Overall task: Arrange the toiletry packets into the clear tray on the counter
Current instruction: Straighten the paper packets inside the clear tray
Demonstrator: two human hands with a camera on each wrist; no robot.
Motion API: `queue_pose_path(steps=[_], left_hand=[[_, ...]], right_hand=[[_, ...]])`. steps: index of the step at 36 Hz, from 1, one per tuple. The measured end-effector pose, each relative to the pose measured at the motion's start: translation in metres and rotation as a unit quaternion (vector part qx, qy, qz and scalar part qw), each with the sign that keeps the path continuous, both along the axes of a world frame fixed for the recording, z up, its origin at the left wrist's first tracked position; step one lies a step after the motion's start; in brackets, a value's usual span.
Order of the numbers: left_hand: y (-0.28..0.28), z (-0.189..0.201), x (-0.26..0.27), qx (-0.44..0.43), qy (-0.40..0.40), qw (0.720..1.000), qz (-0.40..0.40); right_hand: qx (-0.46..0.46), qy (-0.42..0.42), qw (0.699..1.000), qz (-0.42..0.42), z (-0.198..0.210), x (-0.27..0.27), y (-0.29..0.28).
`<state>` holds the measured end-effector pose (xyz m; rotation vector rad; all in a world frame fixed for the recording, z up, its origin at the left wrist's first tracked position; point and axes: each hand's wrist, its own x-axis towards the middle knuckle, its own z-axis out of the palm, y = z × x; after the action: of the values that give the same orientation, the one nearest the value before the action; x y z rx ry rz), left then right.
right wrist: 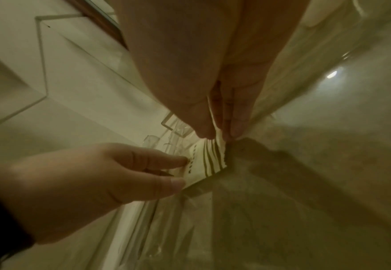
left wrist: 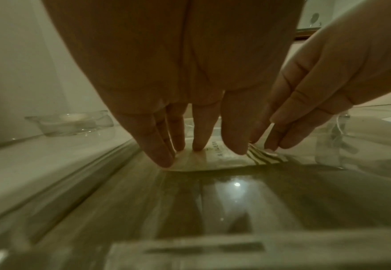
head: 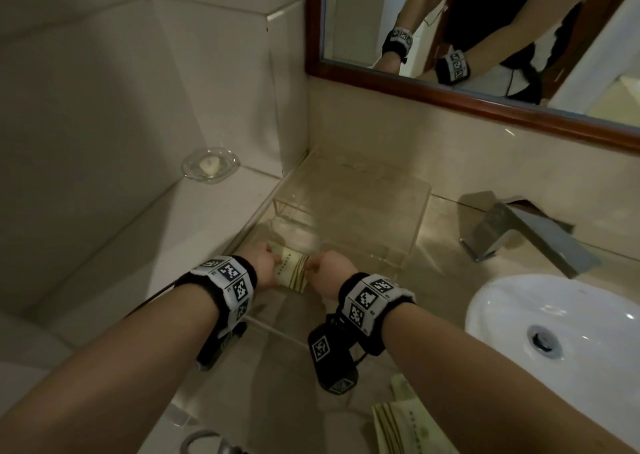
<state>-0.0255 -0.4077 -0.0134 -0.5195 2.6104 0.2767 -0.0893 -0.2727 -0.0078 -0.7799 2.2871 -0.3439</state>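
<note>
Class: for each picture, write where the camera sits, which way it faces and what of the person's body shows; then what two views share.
Head: on the head, facing forward and down at the counter; forearms, left hand, right hand show.
Left wrist: on that wrist, facing along the left fingers to the packet.
Right wrist: on that wrist, facing along the right fingers; left hand lower left.
Shared: both wrist views show both hands on the packet.

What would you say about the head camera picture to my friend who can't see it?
Two hands, left hand and right hand, hold a striped toiletry packet low inside a clear tray on a bathroom counter. More packets lie near the bottom edge, beside a white sink; a mirror above reflects the person's arms.
</note>
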Motion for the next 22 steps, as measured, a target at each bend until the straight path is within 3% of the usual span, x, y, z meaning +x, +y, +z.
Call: queue_pose_path(steps=[13, 22], left_hand=[[0.010, 0.000, 0.002, 0.015, 0.008, 1.000, 0.013], [0.027, 0.015, 0.003, 0.006, 0.023, 1.000, 0.017]], right_hand=[[-0.001, 0.034, 0.999, 0.030, 0.010, 0.012, 0.015], [-0.049, 0.004, 0.997, -0.052, 0.034, 0.002, 0.064]])
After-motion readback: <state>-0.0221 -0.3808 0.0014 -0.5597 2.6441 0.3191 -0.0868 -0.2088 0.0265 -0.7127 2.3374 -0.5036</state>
